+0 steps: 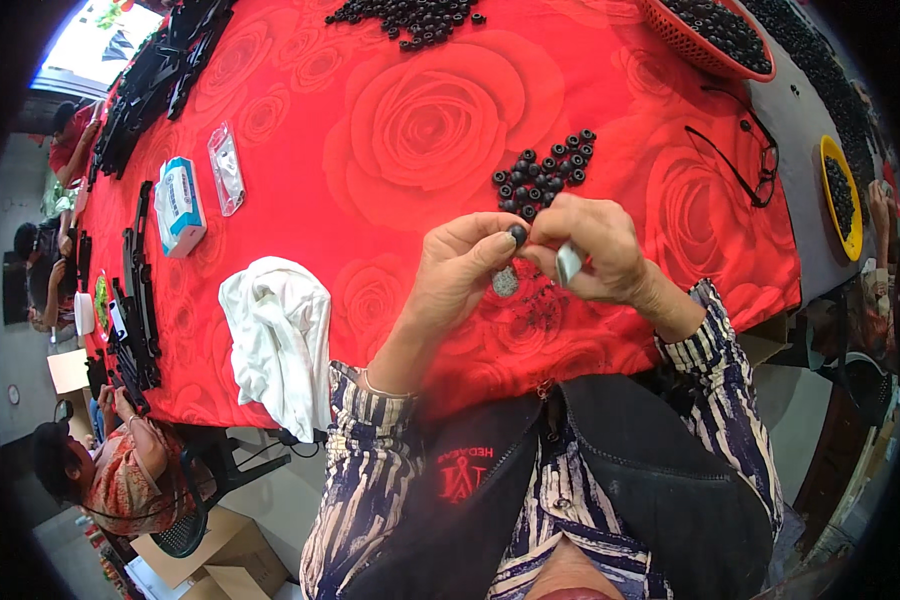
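My left hand (460,268) pinches a small black ring-shaped part (517,234) between thumb and fingertips, above the red rose-patterned tablecloth (410,120). My right hand (595,250) meets it at the fingertips and grips a small grey cylindrical tool (568,263). Just beyond both hands lies a loose pile of the same black ring parts (547,170). A small grey round piece (505,282) shows below my left thumb.
A white cloth (280,335) hangs over the near table edge at left. A blue-and-white box (178,205) and a clear packet (226,168) lie farther left. Eyeglasses (745,150), a red basket (705,40) and a yellow bowl (838,195) of black parts sit right. Other people work at left.
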The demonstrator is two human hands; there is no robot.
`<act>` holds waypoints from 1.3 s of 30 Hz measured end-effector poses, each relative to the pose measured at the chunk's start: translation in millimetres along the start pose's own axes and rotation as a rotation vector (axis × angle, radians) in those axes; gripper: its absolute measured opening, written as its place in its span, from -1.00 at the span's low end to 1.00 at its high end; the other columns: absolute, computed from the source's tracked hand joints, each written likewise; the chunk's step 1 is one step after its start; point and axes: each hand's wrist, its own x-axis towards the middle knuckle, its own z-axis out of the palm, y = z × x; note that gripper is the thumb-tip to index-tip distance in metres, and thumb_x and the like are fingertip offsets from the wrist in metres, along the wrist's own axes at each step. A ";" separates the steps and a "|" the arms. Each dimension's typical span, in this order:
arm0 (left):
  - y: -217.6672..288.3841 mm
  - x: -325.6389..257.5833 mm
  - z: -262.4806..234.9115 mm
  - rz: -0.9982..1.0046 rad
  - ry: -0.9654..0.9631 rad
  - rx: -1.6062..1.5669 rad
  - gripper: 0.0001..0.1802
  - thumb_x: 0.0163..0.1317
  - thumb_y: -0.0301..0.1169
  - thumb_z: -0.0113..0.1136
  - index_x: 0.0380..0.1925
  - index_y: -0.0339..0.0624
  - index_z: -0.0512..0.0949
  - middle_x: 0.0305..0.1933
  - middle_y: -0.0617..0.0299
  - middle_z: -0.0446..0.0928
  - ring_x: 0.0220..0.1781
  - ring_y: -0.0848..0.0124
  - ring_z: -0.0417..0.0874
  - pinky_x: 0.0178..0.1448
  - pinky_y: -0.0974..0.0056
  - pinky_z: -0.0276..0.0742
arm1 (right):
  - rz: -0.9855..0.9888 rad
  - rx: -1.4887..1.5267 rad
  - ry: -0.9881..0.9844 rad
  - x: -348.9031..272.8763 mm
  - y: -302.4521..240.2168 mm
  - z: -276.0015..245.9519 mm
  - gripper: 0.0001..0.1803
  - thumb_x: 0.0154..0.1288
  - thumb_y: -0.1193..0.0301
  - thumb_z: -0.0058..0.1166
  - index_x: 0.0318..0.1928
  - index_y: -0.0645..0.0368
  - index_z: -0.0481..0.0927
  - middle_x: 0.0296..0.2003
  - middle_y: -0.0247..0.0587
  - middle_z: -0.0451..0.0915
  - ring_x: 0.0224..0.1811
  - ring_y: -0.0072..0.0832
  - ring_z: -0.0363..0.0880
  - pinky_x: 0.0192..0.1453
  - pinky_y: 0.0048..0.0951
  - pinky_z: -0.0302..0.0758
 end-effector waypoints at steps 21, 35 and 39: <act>1.1 -1.5 -2.5 0.030 0.052 0.123 -0.77 0.18 -0.53 0.12 -0.15 -0.38 0.50 -0.28 0.20 0.56 -0.25 0.54 0.56 -0.14 0.49 0.48 | 0.500 0.182 -0.144 -1.8 1.0 -3.9 -0.78 0.12 0.51 0.06 -0.20 0.29 0.46 -0.47 -0.13 0.45 -0.49 -0.33 0.48 -0.43 -0.41 0.41; 0.1 -1.8 -4.5 -0.002 0.073 0.138 -0.75 0.20 -0.51 0.10 -0.13 -0.39 0.49 -0.28 0.19 0.56 -0.24 0.53 0.56 -0.14 0.48 0.48 | 0.427 0.206 -0.124 -6.3 6.7 0.0 -0.76 0.12 0.56 0.04 -0.15 0.29 0.46 -0.48 -0.22 0.42 -0.53 -0.53 0.44 -0.50 -0.57 0.39; -0.1 -1.3 -3.4 -0.016 0.073 0.147 -0.75 0.21 -0.50 0.09 -0.13 -0.39 0.48 -0.26 0.18 0.56 -0.23 0.53 0.55 -0.15 0.49 0.48 | 0.456 0.201 -0.132 -6.6 6.4 -0.6 -0.76 0.11 0.53 0.06 -0.17 0.30 0.46 -0.48 -0.18 0.44 -0.51 -0.45 0.46 -0.48 -0.49 0.40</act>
